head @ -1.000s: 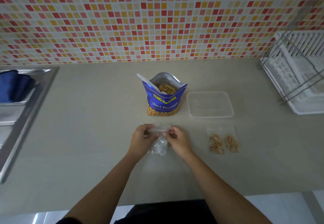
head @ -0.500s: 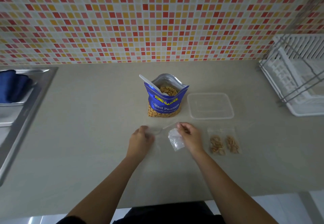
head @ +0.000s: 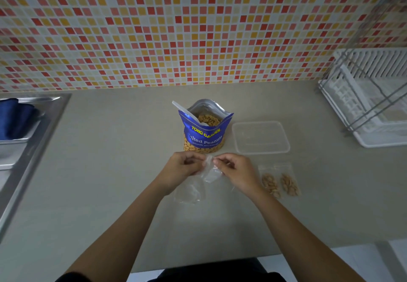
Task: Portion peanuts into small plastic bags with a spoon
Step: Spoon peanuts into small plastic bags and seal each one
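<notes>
Far to the left of the hands a steel sink [head: 26,140] is set into the beige counter [head: 105,171], with a blue cloth [head: 13,118] in it. The left hand [head: 182,167] pinches one lip of a small clear plastic bag [head: 210,171], and the right hand [head: 236,169] pinches the other; the bag hangs between them just above the counter, apparently empty. A few more clear empty bags [head: 189,191] lie under the left wrist.

Just beyond the hands stands the open blue foil pouch of salted peanuts [head: 204,134], a white plastic spoon [head: 184,110] leaning in its mouth. The step appears to be opening the bag: draw the lips apart gently, then keep one hand on the rim so the mouth stays wide for the spoon.

Beyond the right hand lies a clear rectangular plastic container [head: 261,137]; right of it lie two filled small bags of peanuts [head: 279,181].
</notes>
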A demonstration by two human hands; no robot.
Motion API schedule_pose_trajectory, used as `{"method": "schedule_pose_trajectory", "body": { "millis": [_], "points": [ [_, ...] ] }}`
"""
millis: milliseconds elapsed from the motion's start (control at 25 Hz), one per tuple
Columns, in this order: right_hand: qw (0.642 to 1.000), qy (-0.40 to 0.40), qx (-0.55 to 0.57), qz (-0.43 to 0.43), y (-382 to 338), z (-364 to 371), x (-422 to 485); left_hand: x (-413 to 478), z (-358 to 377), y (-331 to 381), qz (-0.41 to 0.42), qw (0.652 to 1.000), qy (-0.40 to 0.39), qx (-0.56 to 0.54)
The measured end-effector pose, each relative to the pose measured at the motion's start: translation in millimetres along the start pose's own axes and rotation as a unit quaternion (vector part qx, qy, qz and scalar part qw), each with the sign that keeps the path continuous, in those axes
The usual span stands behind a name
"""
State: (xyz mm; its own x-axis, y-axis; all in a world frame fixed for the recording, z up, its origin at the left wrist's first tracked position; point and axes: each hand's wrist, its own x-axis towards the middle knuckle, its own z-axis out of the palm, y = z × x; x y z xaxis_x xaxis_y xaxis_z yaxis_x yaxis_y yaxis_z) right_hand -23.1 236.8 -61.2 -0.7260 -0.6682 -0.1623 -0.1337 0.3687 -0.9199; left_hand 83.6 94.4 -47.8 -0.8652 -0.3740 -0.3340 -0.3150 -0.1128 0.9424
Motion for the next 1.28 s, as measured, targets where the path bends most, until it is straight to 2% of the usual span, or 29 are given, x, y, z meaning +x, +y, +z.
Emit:
{"method": "schedule_pose_trajectory", "body": {
  "millis": [200, 360, 440, 480, 560, 600, 680, 800, 920, 1120, 1200, 1280],
  "points": [
    [0.999, -0.029, 0.031, 0.010, -8, -17, 3, -1, -14, 22, 0.048, 0.996, 0.072, 0.017],
    [0.967, -0.108, 0.224, 0.047, -18, -32, 2, -8, -20, 38, 0.082, 0.990, 0.095, 0.070],
    [0.962, -0.106, 0.249, 0.040, -19, -33, 3, -12, -19, 42, 0.096, 0.984, 0.124, 0.083],
    [0.973, -0.083, 0.215, 0.015, -19, -33, 4, -13, -19, 45, 0.104, 0.981, 0.137, 0.089],
    [0.994, 0.019, 0.077, -0.069, -24, -35, 5, -12, -22, 52, 0.120, 0.976, 0.152, 0.101],
    [0.989, 0.064, -0.002, -0.130, -28, -36, 5, -12, -22, 56, 0.128, 0.974, 0.154, 0.107],
    [0.957, 0.069, -0.135, -0.248, -41, -33, 4, -10, -20, 64, 0.137, 0.972, 0.151, 0.112],
    [0.923, 0.032, -0.258, -0.284, -58, -20, 7, -8, -12, 71, 0.136, 0.974, 0.148, 0.105],
    [0.925, 0.052, -0.243, -0.286, -62, -16, 15, -3, -8, 74, 0.141, 0.973, 0.150, 0.105],
    [0.953, 0.046, -0.122, -0.272, -60, -19, 22, -2, -10, 73, 0.148, 0.972, 0.140, 0.116],
    [0.960, 0.061, -0.084, -0.258, -57, -22, 25, 1, -13, 77, 0.179, 0.942, 0.230, 0.166],
    [0.968, 0.070, -0.048, -0.237, -55, -27, 31, 14, -22, 81, 0.155, 0.894, 0.355, 0.223]
  ]
}}
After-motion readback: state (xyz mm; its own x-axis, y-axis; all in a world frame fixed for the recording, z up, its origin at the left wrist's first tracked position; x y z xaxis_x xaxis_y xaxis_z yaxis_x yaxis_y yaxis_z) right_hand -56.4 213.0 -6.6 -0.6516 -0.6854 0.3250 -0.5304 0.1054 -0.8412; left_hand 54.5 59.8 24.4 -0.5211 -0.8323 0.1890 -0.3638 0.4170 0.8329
